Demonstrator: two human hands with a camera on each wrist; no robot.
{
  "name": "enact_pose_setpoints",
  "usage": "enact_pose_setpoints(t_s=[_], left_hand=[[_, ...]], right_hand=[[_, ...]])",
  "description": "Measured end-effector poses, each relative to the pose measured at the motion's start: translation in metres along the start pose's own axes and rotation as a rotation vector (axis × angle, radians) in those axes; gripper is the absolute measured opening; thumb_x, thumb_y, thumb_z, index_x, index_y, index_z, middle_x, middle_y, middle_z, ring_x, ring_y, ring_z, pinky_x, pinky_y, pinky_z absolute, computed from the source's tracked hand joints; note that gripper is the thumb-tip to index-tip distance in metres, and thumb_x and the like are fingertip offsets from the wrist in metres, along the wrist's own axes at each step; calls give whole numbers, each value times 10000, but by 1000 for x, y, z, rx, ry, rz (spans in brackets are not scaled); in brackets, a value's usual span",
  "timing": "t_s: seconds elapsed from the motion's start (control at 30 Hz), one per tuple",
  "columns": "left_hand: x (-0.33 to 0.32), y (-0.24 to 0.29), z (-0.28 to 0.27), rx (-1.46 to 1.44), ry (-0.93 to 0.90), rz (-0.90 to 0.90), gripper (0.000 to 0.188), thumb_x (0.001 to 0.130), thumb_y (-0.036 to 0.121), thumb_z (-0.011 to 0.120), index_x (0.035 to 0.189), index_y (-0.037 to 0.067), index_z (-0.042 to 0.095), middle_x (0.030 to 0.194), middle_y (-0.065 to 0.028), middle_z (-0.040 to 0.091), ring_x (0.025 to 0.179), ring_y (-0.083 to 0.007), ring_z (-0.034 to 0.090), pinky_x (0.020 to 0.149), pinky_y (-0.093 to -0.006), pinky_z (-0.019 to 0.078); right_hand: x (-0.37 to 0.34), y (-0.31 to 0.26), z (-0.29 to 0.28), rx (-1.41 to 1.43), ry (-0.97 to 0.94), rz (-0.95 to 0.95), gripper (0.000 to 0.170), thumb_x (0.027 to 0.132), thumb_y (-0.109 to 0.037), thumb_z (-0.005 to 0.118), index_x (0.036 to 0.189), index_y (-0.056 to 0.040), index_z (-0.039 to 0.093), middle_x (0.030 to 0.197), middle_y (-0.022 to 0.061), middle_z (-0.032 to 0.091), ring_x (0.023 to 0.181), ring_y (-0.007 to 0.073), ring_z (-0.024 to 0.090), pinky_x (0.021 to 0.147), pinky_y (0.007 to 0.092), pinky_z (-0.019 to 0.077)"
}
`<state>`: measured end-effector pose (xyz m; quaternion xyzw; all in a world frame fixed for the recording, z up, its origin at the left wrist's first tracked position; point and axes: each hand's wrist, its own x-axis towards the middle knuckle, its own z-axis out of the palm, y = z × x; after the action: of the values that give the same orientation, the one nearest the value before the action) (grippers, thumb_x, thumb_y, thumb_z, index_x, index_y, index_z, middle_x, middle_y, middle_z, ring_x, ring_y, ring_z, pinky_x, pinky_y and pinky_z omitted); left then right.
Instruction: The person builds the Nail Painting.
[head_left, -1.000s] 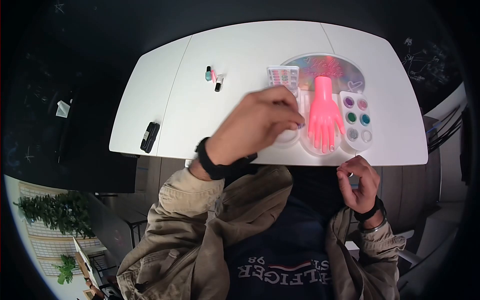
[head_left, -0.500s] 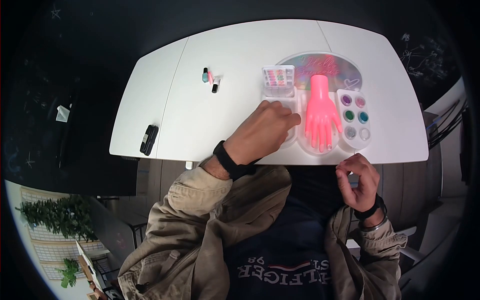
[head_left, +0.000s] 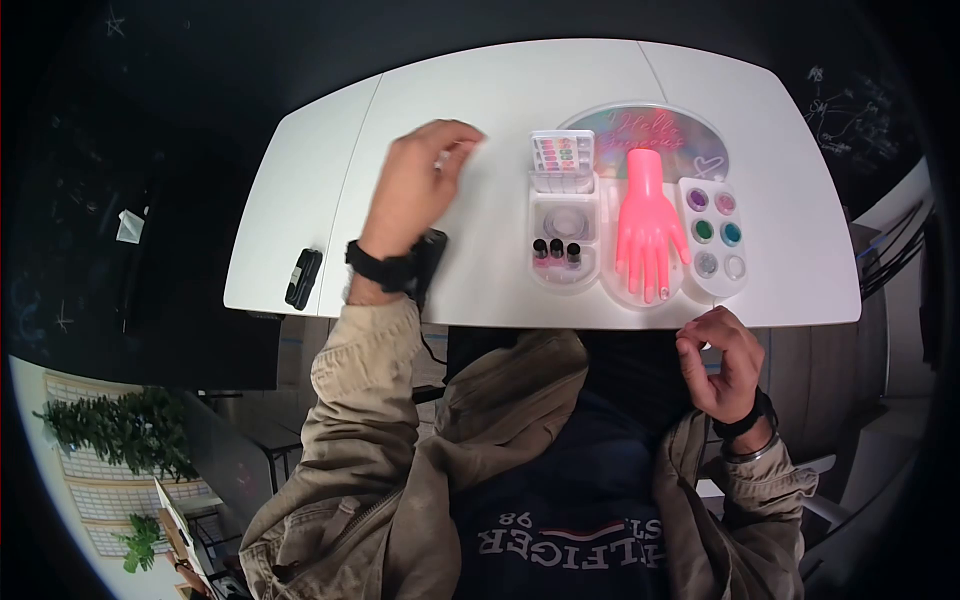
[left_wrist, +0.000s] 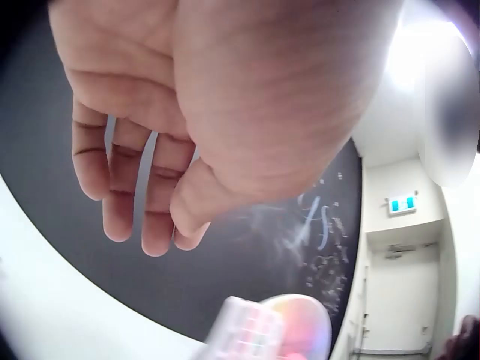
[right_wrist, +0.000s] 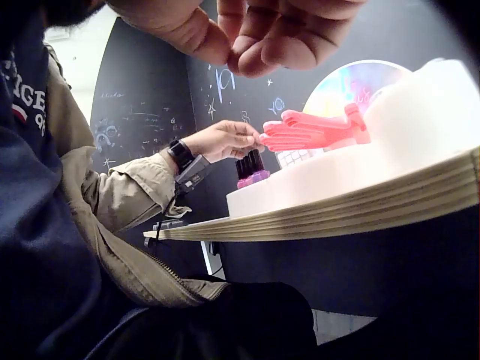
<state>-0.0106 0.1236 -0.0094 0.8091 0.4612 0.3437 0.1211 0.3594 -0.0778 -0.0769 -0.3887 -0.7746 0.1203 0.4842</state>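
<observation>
My left hand hovers over the left part of the white table, fingers loosely bent. In the left wrist view its fingers hang relaxed with nothing between them. My right hand idles just off the table's front edge, loosely curled and holding nothing. Three nail polish bottles with black caps stand in the left section of a white manicure tray. A pink model hand lies fingers-forward on the tray's middle. The loose bottles seen earlier at the left are hidden by my left hand.
Right of the model hand, a white holder carries several glitter pots. A clear box of press-on nails stands at the tray's back left, before an iridescent round backboard. A black case lies at the table's left.
My left hand has moved from the tray's left section out to the left and back. Three black-capped bottles now show there. The right hand has stayed put.
</observation>
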Motion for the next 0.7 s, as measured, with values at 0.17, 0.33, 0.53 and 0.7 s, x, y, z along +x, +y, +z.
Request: enact_pose_setpoints(t_s=[0.17,0.33,0.53,0.7], left_hand=[[-3,-107,-5,212,-48,-276,355,1057,-23,611,1367,61,761,1177,-204,824,1042,-353,809,926,-407,613],[-16,-145,15,249,25,-181,360,1015,-4,584,1331,35,752,1142,-261,792,1000,-467,763,910,-503,618],[-15,-148,16,413,-3,-262,319,981,92,708,1285,37,790,1173,-252,801,1046,-441,779,939,-508,628],[-11,-131,9,401,-19,-453,321,897,80,813,1217,53,821,1146,-236,816,1004,-393,802,915,-470,642]], right_hand=[[2,0,0,-2,9,2,207,915,91,805,1083,28,701,931,163,755,783,274,748,658,338,597],[2,1,1,-7,1,5,206,913,87,806,1079,26,700,921,160,748,787,283,747,667,347,594],[3,-1,0,-16,4,8,187,922,72,811,1061,22,698,922,165,748,792,290,745,677,350,594],[2,0,-1,-7,6,14,185,923,69,813,1060,19,700,928,165,750,797,294,751,674,350,594]])
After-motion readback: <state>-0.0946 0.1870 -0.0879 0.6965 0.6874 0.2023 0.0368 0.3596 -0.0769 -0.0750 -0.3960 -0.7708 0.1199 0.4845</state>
